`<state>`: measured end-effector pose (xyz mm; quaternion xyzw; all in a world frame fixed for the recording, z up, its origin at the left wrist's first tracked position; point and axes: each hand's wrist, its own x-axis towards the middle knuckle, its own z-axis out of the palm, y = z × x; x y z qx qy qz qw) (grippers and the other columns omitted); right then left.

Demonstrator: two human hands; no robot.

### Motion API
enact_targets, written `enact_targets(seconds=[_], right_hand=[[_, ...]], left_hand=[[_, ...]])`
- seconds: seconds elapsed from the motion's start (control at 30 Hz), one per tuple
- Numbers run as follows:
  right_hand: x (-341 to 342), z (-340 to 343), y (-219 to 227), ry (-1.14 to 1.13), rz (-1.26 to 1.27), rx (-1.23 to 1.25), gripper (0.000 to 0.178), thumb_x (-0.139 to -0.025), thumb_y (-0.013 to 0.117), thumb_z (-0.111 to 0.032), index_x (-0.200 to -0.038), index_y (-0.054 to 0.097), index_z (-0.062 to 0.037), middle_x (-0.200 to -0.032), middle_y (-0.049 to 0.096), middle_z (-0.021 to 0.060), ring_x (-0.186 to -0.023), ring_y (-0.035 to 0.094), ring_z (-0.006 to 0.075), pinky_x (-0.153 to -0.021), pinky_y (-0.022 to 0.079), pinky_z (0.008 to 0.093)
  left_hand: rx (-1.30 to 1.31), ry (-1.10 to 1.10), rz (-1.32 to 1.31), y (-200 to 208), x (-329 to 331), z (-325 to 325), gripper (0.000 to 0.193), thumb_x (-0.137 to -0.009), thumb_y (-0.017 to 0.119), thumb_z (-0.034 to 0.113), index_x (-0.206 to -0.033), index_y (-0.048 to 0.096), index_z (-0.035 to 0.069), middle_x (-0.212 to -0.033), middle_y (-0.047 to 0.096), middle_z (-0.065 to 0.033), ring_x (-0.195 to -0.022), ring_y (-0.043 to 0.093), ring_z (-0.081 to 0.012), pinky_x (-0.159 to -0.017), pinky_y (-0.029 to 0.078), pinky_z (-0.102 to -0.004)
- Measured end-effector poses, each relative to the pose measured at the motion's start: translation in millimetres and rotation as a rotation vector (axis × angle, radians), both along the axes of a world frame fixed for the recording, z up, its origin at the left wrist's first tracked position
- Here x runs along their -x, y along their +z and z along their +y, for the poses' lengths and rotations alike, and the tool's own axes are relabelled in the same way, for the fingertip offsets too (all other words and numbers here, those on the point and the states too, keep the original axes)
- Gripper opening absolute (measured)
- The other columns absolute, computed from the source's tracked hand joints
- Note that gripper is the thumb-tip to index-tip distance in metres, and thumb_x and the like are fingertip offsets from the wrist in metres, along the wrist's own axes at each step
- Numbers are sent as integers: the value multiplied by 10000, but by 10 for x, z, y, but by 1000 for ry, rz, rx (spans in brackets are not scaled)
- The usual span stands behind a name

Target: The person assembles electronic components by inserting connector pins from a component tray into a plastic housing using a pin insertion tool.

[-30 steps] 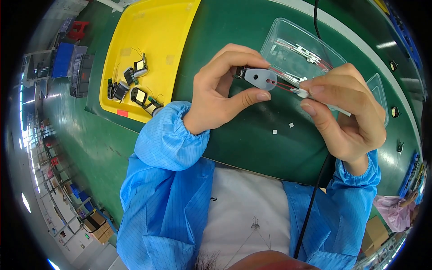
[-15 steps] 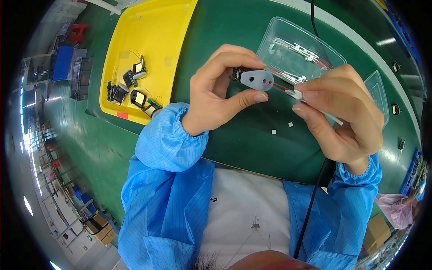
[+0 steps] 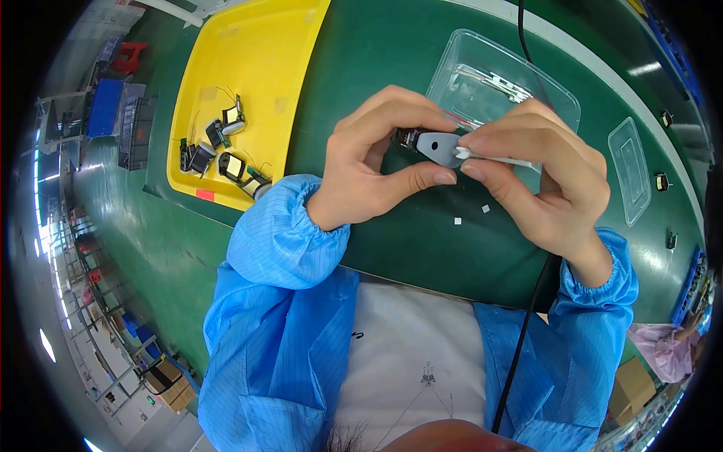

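In my left hand (image 3: pixel 369 169) is a small grey teardrop-shaped housing (image 3: pixel 434 146) with a dark hole in its face, pinched between thumb and fingers. A black component (image 3: pixel 407 138) sits at its left end. My right hand (image 3: pixel 553 177) pinches a white wire connector (image 3: pixel 462 153) against the housing's right end. A white strip (image 3: pixel 512 160) runs back from the connector under the right fingers. The red leads between connector and housing are hidden now.
At left stands a yellow tray (image 3: pixel 248 53) with several wired black assemblies (image 3: pixel 202 157). A clear plastic box (image 3: pixel 452 56) with white-ended red wires lies beyond my hands, its clear lid (image 3: pixel 629 169) to the right. Two tiny white squares (image 3: pixel 458 221) lie nearer me.
My right hand has moved left, bringing the white connector up to the grey housing; the red leads between them no longer show. My left hand shifted slightly.
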<state>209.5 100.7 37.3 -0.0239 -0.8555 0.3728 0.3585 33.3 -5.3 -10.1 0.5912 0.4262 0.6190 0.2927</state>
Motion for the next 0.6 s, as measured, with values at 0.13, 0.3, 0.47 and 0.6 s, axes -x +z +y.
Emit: enact_targets(seconds=[0.13, 0.3, 0.47, 0.6], right_hand=[[84, -3, -71, -86, 64, 82, 157, -684, 735, 50, -823, 668, 19, -769, 661, 82, -594, 559, 147, -493, 427, 241], [84, 1, -66, -106, 1, 82, 159, -692, 726, 56, -834, 667, 15, -761, 653, 77, -597, 555, 146, -498, 424, 235], [77, 24, -42, -62, -40, 13, 158, -689, 729, 44, -829, 661, 18, -754, 642, 81, -597, 552, 148, -490, 415, 234], [87, 21, -91, 1, -16, 5, 153, -692, 724, 42, -828, 655, 34, -750, 630, 101, -594, 540, 166, -483, 408, 247]], left_hand=[[6, 23, -13, -16, -15, -4, 400, -670, 803, 11, -1031, 633, -12, -1003, 579, -110, -899, 588, -184, -773, 488, -271], [12, 68, -4, -21, -14, -24, 401, -681, 806, 46, -1039, 633, 2, -988, 575, -102, -871, 591, -169, -734, 493, -256], [50, 5, 113, -2, 26, -58, 412, -734, 780, 88, -1076, 578, -18, -1034, 540, -118, -913, 533, -180, -774, 437, -274], [16, -28, 149, -34, 47, -44, 404, -747, 773, 120, -1071, 570, -12, -1021, 538, -118, -885, 534, -177, -743, 436, -269]])
